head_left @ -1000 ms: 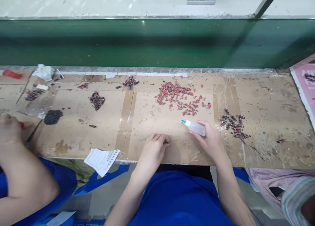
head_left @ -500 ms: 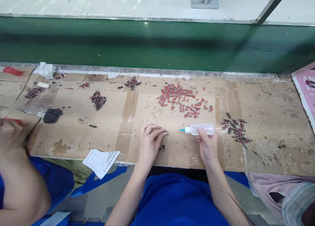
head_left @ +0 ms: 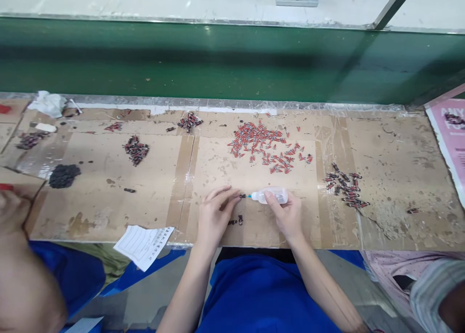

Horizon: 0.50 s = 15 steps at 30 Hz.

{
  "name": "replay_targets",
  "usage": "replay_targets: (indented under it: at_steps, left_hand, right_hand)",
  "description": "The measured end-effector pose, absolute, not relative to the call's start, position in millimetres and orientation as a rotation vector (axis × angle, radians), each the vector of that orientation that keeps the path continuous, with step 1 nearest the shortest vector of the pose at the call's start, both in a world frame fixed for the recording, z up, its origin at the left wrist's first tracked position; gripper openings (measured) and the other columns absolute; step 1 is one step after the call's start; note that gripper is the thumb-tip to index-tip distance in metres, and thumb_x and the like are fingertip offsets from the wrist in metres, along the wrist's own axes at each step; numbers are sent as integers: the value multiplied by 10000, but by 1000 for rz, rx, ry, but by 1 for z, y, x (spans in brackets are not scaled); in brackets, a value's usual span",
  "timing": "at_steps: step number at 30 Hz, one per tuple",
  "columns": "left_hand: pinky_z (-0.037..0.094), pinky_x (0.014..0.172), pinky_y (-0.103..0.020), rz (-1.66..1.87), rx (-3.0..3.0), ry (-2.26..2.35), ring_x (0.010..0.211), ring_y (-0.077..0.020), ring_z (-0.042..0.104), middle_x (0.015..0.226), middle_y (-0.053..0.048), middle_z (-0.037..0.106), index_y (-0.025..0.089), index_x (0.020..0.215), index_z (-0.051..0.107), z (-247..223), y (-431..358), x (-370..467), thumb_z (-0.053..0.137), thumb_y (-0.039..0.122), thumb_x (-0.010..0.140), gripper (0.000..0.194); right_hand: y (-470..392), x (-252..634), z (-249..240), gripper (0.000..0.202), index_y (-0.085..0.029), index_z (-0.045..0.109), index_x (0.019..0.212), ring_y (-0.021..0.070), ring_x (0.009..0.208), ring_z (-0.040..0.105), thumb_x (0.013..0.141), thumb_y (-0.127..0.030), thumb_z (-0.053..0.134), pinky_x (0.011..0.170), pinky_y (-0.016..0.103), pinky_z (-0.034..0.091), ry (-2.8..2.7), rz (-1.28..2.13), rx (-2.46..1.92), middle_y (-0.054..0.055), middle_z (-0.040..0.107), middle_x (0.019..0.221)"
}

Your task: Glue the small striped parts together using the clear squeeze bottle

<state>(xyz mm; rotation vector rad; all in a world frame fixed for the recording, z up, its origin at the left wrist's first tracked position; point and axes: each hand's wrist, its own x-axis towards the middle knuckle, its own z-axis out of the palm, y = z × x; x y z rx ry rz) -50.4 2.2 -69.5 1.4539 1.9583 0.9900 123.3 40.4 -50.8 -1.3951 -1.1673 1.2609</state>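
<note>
Between the fingertips of my left hand (head_left: 217, 212) is a small dark part (head_left: 242, 196), too small to make out fully. My right hand (head_left: 288, 216) is closed around a clear squeeze bottle (head_left: 272, 195), which lies sideways with its blue tip pointing left. That tip is at the dark part, touching it or very close. Just below my left fingers, a few small black parts (head_left: 240, 220) lie on the cardboard (head_left: 218, 171). Beyond my hands spreads a loose pile of small red pieces with metallic ends (head_left: 256, 138).
To the right lies a cluster of black-and-red pieces (head_left: 347, 187). Leftward are a black pile (head_left: 64, 176), another dark-red pile (head_left: 136, 150) and a printed paper slip (head_left: 144, 246) over the front edge. A co-worker's arm (head_left: 25, 270) is at far left. A green wall (head_left: 218, 64) stands behind.
My right hand has brought the bottle leftward, so its blue tip has come from a gap away up to the dark part at my left fingertips. The whole view has shifted slightly.
</note>
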Motion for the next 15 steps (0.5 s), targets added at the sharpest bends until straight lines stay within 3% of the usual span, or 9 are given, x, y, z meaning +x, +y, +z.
replay_targets:
  at_steps: [9, 15]
  left_hand:
    - [483, 974, -471, 974, 1472, 1958, 1015, -254, 681, 952, -44, 752, 275, 883, 766, -65, 2, -51, 680, 328, 804, 128]
    - [479, 980, -476, 967, 1446, 1958, 1025, -257, 678, 957, -52, 751, 269, 879, 767, -66, 2, -51, 679, 331, 805, 131]
  right_hand:
    - [41, 124, -51, 263, -171, 748, 781, 211, 657, 689, 759, -426, 687, 626, 317, 554, -1227, 1272, -1398, 58, 765, 742]
    - [39, 123, -51, 266, -172, 727, 680, 199, 605, 658, 770, -416, 673, 566, 295, 523, -1204, 1233, -1425, 53, 729, 650]
